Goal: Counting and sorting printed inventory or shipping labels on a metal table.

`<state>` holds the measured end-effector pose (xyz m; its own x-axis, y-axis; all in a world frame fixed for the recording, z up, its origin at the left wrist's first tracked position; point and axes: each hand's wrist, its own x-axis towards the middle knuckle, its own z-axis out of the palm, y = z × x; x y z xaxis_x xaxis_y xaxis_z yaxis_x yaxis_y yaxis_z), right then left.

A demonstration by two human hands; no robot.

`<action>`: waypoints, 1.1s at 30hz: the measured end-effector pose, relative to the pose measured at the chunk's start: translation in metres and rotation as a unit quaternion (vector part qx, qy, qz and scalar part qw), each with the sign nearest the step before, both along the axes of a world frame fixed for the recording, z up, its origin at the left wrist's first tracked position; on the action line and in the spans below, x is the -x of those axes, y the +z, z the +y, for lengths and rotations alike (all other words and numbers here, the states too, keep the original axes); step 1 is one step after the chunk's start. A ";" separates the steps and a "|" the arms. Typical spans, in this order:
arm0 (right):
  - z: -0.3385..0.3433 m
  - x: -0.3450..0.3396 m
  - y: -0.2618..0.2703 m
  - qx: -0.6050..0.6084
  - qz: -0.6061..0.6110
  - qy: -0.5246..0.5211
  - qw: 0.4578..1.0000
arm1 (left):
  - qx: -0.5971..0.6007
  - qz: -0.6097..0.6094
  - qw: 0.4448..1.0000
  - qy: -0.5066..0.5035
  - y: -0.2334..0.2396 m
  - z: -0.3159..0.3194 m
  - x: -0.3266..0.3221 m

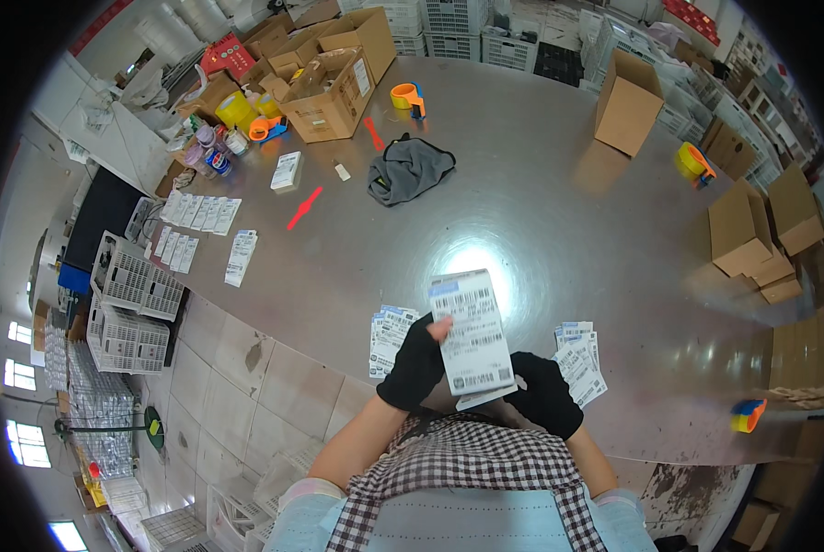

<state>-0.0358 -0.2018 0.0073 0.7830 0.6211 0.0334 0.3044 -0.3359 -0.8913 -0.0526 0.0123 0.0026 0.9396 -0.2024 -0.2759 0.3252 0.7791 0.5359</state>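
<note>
My left hand (pixel 410 372), in a black fingerless glove, grips a stack of white printed shipping labels (pixel 472 331), thumb on its left edge. A label (pixel 486 398) juts out from beneath the stack's bottom end. At that lower right corner, my right hand (pixel 546 395), gloved alike, pinches the jutting label's edge; its fingertips are mostly hidden. Beside my left hand, a pile of overlapping labels (pixel 391 332) lies on the metal table (pixel 536 207). To the right of my right hand is another fanned label pile (pixel 581 369).
A grey cloth (pixel 410 171) and red strips (pixel 305 208) lie farther back. Label rows (pixel 201 212) and a label stack (pixel 286 171) occupy the left. Open cartons (pixel 325 96) stand at the back; more cartons (pixel 743 228) and a tape dispenser (pixel 750 416) are at right.
</note>
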 end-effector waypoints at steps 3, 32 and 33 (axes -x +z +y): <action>0.009 0.004 0.010 -0.080 0.032 -0.129 0.988 | -0.153 0.008 0.988 -0.017 -0.001 -0.009 0.002; 0.001 0.001 -0.005 -0.008 0.160 -0.011 0.987 | -0.064 0.006 0.998 0.014 -0.006 -0.016 0.009; -0.001 0.001 -0.004 0.046 0.080 0.022 0.995 | 0.045 0.004 0.998 0.036 -0.003 -0.009 0.003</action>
